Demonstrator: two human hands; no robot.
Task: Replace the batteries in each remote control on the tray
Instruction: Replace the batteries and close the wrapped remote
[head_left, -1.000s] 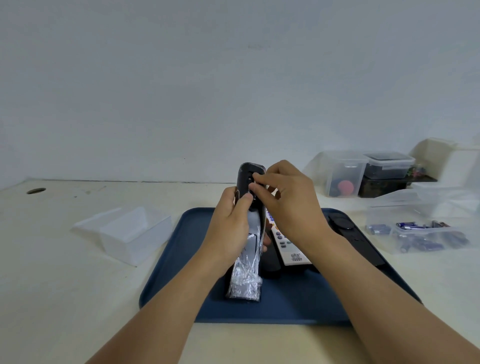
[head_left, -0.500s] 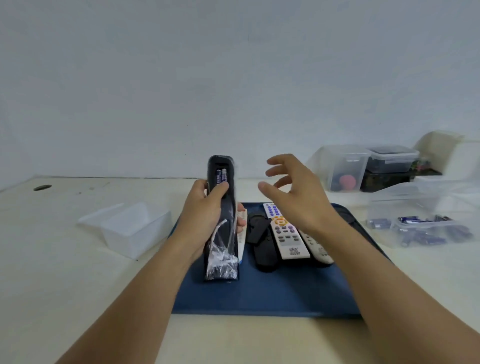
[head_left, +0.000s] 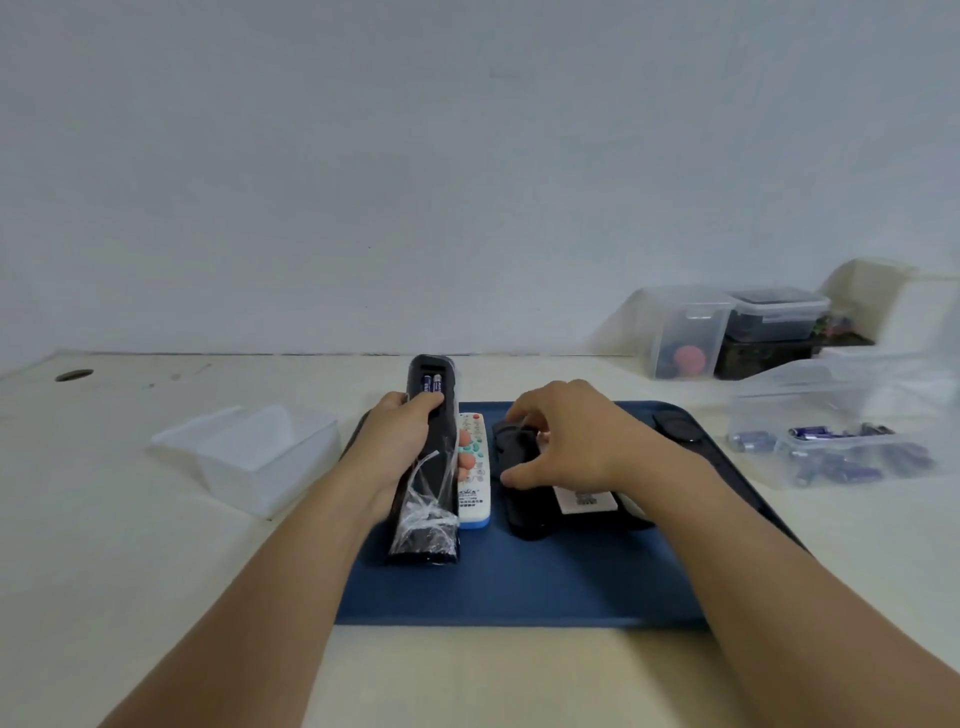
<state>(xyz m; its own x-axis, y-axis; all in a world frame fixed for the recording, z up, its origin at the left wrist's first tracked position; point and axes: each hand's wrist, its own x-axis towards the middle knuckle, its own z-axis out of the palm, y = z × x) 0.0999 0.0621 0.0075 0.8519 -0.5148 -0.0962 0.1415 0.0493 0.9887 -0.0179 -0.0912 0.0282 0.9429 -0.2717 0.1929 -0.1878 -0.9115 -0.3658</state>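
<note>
Left hand (head_left: 400, 441) grips an upright black remote (head_left: 431, 457), batteries (head_left: 431, 384) exposed; right hand (head_left: 566, 441), fingers curled, reaches what is probably its cover (head_left: 511, 441) lying lengthwise on the blue tray (head_left: 519, 587).

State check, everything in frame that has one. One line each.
black remote: held in left hand, battery bay open, two batteries seated
battery cover: off, on tray, right hand reaching onto it
white remote: flat on tray, buttons up
left bin: open, looks empty
battery box: holds loose batteries
</note>
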